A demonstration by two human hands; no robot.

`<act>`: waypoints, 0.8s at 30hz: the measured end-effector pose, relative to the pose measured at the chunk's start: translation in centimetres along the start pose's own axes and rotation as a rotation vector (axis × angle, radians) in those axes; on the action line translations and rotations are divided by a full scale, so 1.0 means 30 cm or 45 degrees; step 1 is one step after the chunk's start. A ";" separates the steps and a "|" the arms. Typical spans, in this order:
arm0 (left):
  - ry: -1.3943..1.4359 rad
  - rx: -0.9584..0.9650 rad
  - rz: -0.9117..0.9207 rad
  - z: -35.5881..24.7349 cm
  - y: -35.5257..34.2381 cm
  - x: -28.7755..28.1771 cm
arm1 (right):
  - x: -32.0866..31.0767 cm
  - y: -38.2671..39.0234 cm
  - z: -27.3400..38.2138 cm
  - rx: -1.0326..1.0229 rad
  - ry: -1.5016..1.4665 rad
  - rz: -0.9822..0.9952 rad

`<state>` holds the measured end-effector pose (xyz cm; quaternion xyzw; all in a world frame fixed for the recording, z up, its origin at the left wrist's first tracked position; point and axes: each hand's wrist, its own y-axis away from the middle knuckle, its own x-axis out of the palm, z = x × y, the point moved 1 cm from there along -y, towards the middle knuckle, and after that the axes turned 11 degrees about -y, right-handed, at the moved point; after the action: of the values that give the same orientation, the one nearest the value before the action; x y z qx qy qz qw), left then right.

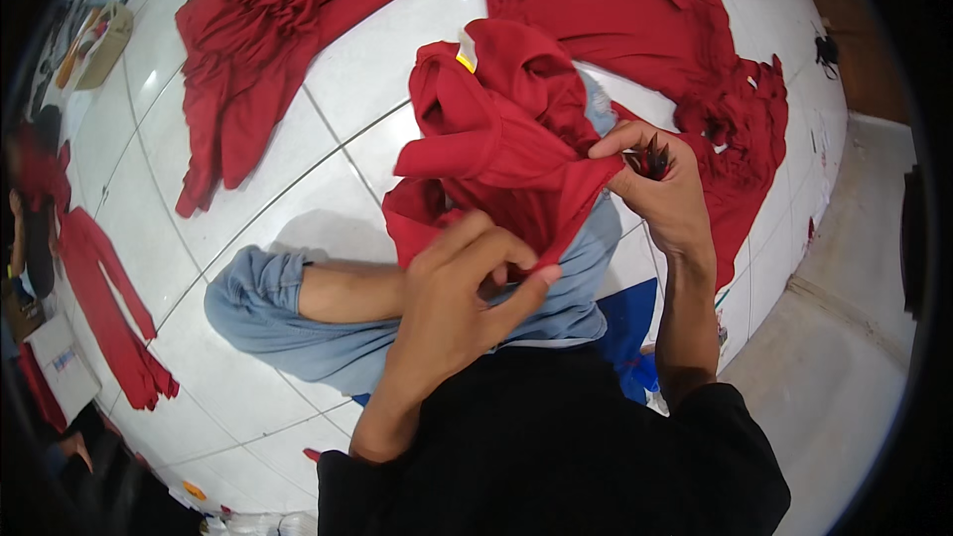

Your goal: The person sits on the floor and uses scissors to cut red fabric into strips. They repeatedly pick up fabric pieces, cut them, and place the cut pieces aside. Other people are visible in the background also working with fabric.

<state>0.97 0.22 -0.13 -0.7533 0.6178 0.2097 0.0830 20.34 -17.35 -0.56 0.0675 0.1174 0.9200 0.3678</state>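
A red garment (476,119) is bunched over my lap and jeans, with a small white and yellow label at its top. My left hand (457,308) grips its lower edge, fingers curled around the cloth. My right hand (660,179) pinches the same garment higher up between thumb and finger; small dark snips (650,159) sit within that hand's curled fingers. My crossed leg in light blue jeans (268,308) lies beneath.
Red garments (258,60) lie spread ahead and to the right (615,10) on the white tiles (228,387). Another red piece (109,308) lies left, near a basket (99,50) and a partly visible person (35,199). A blue cloth (630,318) is beside my right leg.
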 end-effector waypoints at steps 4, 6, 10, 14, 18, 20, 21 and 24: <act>0.502 0.205 -0.308 0.056 0.010 0.021 | -0.042 0.022 0.027 0.019 0.058 0.076; 0.885 0.055 -0.252 0.090 0.022 0.011 | -0.042 0.012 0.029 0.098 0.144 0.226; 0.644 -0.154 -0.159 0.096 0.036 -0.053 | 0.041 -0.011 -0.005 0.048 -0.135 0.213; -0.002 -0.099 -0.036 0.045 0.023 -0.051 | 0.106 -0.029 -0.012 0.002 -0.249 0.230; -0.244 0.109 -0.313 0.014 -0.029 -0.017 | 0.152 -0.034 0.003 0.092 -0.223 0.229; -0.165 0.097 -0.380 0.002 -0.039 -0.003 | 0.162 -0.034 0.011 0.079 -0.183 0.235; -0.047 0.055 -0.386 -0.003 -0.036 0.006 | 0.171 -0.035 0.009 0.056 -0.183 0.246; 0.036 -0.003 -0.423 0.015 -0.034 0.008 | 0.228 -0.039 -0.034 -0.174 -0.075 0.046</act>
<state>1.88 0.40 -0.79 -0.8481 0.4857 0.1829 0.1069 15.97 -11.95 -1.60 0.0712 0.0424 0.9299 0.3583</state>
